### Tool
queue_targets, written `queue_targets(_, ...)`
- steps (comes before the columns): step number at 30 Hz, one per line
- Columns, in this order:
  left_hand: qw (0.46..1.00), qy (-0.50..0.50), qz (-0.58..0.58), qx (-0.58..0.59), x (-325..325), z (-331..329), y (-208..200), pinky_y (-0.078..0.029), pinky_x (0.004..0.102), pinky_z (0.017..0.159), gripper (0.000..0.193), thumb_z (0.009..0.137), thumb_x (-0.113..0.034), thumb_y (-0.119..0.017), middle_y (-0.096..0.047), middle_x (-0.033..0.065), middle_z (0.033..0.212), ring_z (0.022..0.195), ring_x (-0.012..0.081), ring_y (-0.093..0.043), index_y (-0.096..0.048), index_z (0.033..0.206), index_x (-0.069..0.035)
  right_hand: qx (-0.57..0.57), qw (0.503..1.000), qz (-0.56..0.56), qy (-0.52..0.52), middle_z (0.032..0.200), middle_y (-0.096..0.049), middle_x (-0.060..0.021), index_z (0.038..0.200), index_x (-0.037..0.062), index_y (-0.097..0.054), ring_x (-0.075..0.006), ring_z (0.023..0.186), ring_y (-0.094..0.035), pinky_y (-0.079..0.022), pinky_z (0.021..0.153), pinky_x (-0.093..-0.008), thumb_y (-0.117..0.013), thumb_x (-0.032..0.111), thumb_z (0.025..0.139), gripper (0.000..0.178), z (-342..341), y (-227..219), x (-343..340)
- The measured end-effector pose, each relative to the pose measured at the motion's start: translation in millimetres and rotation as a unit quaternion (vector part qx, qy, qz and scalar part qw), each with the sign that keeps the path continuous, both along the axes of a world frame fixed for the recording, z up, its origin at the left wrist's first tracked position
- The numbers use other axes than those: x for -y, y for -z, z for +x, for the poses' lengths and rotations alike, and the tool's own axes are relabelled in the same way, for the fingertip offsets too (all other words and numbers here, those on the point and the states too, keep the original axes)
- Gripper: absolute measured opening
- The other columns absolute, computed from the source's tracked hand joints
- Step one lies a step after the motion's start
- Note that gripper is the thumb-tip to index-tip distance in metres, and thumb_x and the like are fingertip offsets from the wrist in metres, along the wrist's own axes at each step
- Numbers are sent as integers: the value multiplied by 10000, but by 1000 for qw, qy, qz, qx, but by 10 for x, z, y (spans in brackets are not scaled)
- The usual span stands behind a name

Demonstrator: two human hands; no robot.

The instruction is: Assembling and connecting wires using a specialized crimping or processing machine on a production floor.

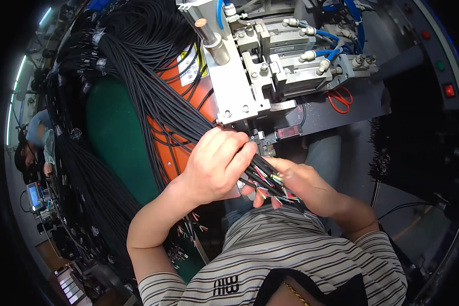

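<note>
A thick bundle of black cables (174, 108) runs from the upper left across an orange panel (164, 153) to my hands. My left hand (217, 160) is closed around the bundle just short of its ends. Out of that grip stick the stripped cable ends (264, 176), with thin red, white, green and yellow wires showing. My right hand (306, 186) cups these ends from the right, thumb on top and fingertips underneath. Right beyond my hands stands a metal machine (234, 76) with clamps and cylinders; its lower parts are partly hidden behind my left hand.
More black cables (94, 168) hang along the left over a green surface (109, 122). Red-handled scissors (340, 99) lie on the machine's grey bed. Blue air hoses (326, 52) feed the cylinders. A lit red button (449, 91) sits at the far right. Another person (38, 137) works at the far left.
</note>
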State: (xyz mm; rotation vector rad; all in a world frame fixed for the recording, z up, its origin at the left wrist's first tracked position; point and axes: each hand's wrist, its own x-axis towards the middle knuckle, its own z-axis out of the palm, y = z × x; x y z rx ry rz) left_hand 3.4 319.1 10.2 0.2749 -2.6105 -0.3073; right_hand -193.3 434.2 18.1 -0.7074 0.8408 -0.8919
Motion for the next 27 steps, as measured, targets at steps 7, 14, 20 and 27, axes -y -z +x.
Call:
queue_targets(7,997,-72,22,-10,-27,-4,24,-434,341,584,295,695,-108,-709,-585,85,696,571,224,-568,-647,953,21,-3,985,-4,174,925,-672,-129,1197,-59,-596,-138,668,-637,-486,533,-191,-459,149,1043,293,-43,229,203)
queue_targets(14,986,-104,110,-77,-93,-143,-6,-421,325,556,256,711,-91,-754,-594,56,638,551,209,-601,-665,934,-3,28,984,-56,165,931,-662,-102,1167,-34,-602,-81,618,-610,-425,494,-169,-523,86,1009,214,-13,372,312)
queue_targets(20,984,-118,104,-89,-124,-148,63,-403,321,550,227,742,-64,-748,-609,66,643,556,216,-605,-660,941,1,-6,989,-45,141,847,-626,-88,1108,-42,-596,-94,548,-575,-406,454,-186,-452,176,1048,268,-29,355,334)
queue_targets(27,984,-109,115,-77,-126,-178,43,-391,328,542,166,774,-47,-731,-601,74,639,530,230,-571,-642,907,-2,159,979,17,130,799,-595,-82,1114,-47,-591,-96,490,-522,-390,431,-195,-460,221,1046,305,-76,452,398)
